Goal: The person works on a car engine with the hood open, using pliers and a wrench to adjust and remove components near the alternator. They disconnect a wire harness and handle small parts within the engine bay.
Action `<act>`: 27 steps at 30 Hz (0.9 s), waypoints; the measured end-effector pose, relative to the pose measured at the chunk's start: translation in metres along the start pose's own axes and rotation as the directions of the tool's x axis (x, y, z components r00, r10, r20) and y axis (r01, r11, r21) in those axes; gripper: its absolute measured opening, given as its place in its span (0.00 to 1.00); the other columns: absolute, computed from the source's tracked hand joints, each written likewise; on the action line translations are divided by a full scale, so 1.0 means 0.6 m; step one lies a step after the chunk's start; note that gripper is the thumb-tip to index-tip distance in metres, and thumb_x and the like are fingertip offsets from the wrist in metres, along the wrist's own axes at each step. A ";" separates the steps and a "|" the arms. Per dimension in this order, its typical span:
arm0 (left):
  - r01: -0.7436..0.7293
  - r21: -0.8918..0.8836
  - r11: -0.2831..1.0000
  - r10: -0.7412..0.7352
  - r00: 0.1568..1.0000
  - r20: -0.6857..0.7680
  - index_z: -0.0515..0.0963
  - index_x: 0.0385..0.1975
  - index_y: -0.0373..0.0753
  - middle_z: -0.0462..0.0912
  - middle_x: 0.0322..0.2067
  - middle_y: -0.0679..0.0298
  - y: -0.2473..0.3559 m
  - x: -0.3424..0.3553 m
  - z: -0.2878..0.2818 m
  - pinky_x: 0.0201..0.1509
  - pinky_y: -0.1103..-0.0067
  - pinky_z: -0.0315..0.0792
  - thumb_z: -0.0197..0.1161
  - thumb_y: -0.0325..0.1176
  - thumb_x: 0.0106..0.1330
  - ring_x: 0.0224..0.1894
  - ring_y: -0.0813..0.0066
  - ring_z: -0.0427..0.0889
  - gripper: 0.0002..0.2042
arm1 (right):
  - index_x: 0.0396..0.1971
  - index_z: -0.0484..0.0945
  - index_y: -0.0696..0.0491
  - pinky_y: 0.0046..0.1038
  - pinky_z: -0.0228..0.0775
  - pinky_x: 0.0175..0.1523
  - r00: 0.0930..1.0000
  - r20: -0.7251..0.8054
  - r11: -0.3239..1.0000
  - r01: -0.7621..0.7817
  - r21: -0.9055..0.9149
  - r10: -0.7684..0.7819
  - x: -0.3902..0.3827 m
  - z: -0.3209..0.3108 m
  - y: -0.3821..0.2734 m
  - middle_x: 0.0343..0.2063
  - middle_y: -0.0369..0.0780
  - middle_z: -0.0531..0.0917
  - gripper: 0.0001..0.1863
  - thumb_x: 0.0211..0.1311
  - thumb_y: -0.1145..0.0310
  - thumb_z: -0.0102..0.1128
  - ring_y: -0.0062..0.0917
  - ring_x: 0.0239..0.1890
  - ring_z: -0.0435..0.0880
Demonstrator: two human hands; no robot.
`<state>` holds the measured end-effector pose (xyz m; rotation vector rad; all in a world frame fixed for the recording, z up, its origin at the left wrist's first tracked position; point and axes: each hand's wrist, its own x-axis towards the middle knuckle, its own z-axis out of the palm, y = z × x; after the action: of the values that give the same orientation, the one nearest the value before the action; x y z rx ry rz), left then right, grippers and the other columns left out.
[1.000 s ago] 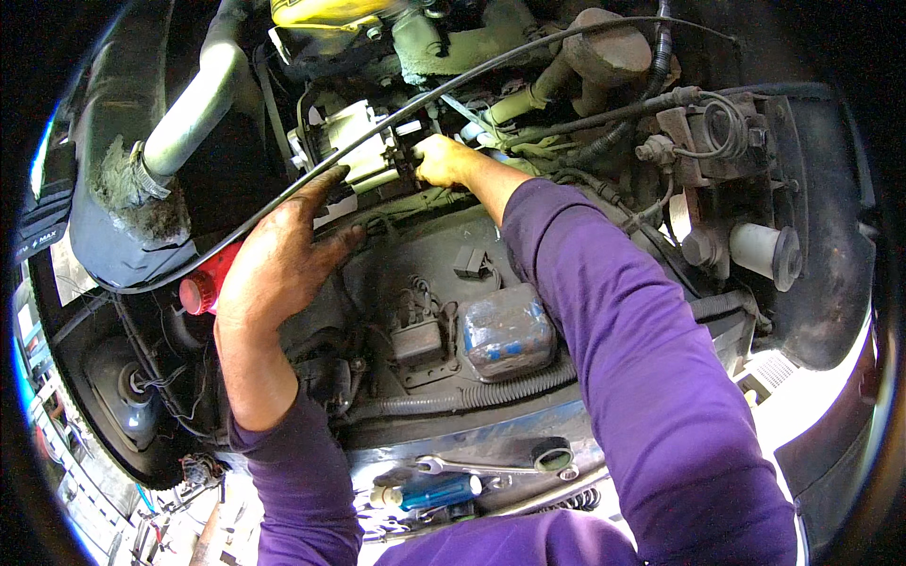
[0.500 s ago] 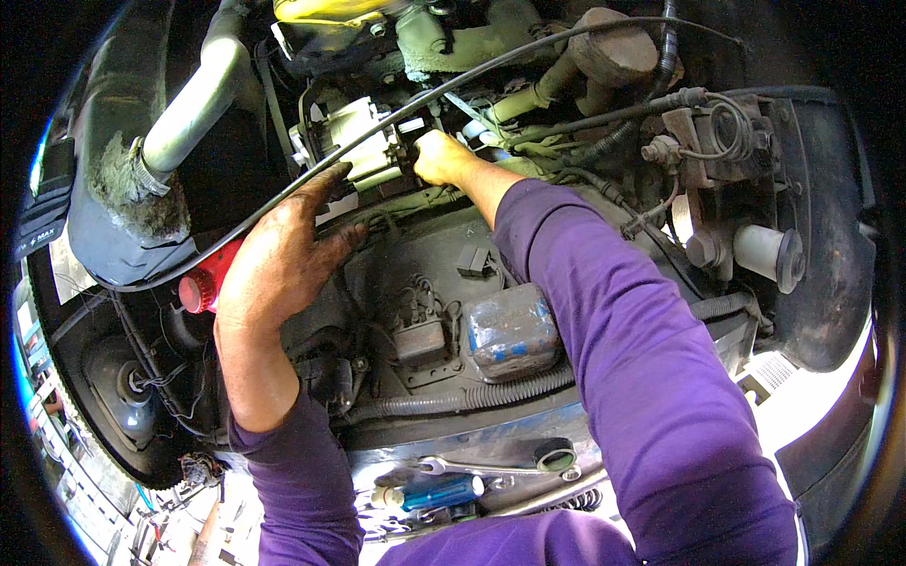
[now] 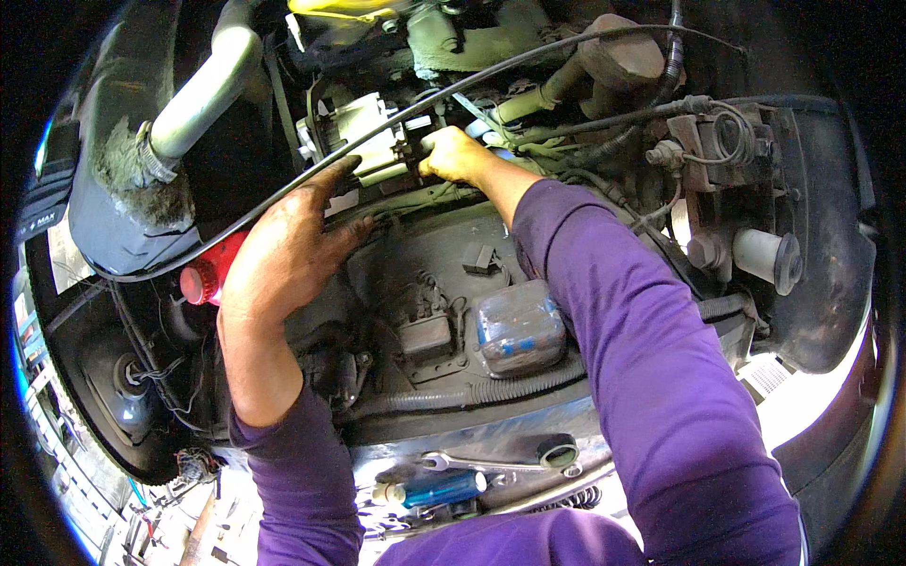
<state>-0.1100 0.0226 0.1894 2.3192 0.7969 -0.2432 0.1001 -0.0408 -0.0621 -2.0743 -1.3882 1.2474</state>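
A silver, finned alternator (image 3: 374, 130) sits in the engine bay, partly behind a thin black rod that crosses the view at a slant. Below its left end, my left hand (image 3: 288, 245) reaches under the rod, thumb spread from the outstretched fingers. The dark fingertips lie against or just beneath the housing; contact is hard to tell. At the alternator's right end my right hand (image 3: 455, 156) is closed, its fingers curled against the rear of the housing. What they pinch is hidden.
A red cap on a red container (image 3: 200, 281) is beside my left wrist. A silver pipe (image 3: 203, 94) rises at the left. Below my arms are a grey box (image 3: 522, 328) and a corrugated hose (image 3: 528, 385). A wrench (image 3: 491, 462) and a blue cylinder (image 3: 444, 491) lie near the front edge.
The whole view has shifted slightly. Both hands stay at the alternator, with my right fingers turned a little; nothing has visibly been let go.
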 end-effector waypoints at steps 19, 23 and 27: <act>-0.017 0.040 0.999 0.018 1.000 -0.022 0.71 0.64 0.30 0.79 0.55 0.37 0.007 -0.002 -0.003 0.65 0.63 0.72 0.69 0.33 0.64 0.61 0.44 0.78 0.29 | 0.29 0.83 0.56 0.48 0.77 0.49 0.911 -0.292 0.944 0.226 -0.241 -0.293 -0.027 0.014 -0.031 0.33 0.52 0.85 0.08 0.52 0.69 0.61 0.52 0.40 0.84; -0.012 0.018 1.000 0.013 1.000 -0.026 0.71 0.64 0.31 0.79 0.55 0.37 0.006 -0.004 -0.003 0.64 0.63 0.72 0.69 0.32 0.64 0.60 0.44 0.78 0.29 | 0.28 0.83 0.56 0.48 0.77 0.48 0.903 -0.288 0.935 0.250 -0.251 -0.318 -0.026 0.013 -0.033 0.32 0.53 0.85 0.07 0.51 0.70 0.60 0.52 0.39 0.84; -0.027 0.011 1.000 0.027 0.999 -0.024 0.71 0.64 0.31 0.79 0.54 0.37 0.005 -0.002 -0.001 0.64 0.62 0.72 0.69 0.31 0.63 0.60 0.44 0.78 0.29 | 0.27 0.83 0.57 0.48 0.77 0.47 0.917 -0.266 0.939 0.233 -0.251 -0.298 -0.025 0.008 -0.034 0.30 0.53 0.85 0.07 0.51 0.70 0.60 0.52 0.39 0.85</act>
<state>-0.1094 0.0207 0.1920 2.3451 0.7774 -0.2078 0.0825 -0.0453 -0.0436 -2.0157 -1.6478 0.6637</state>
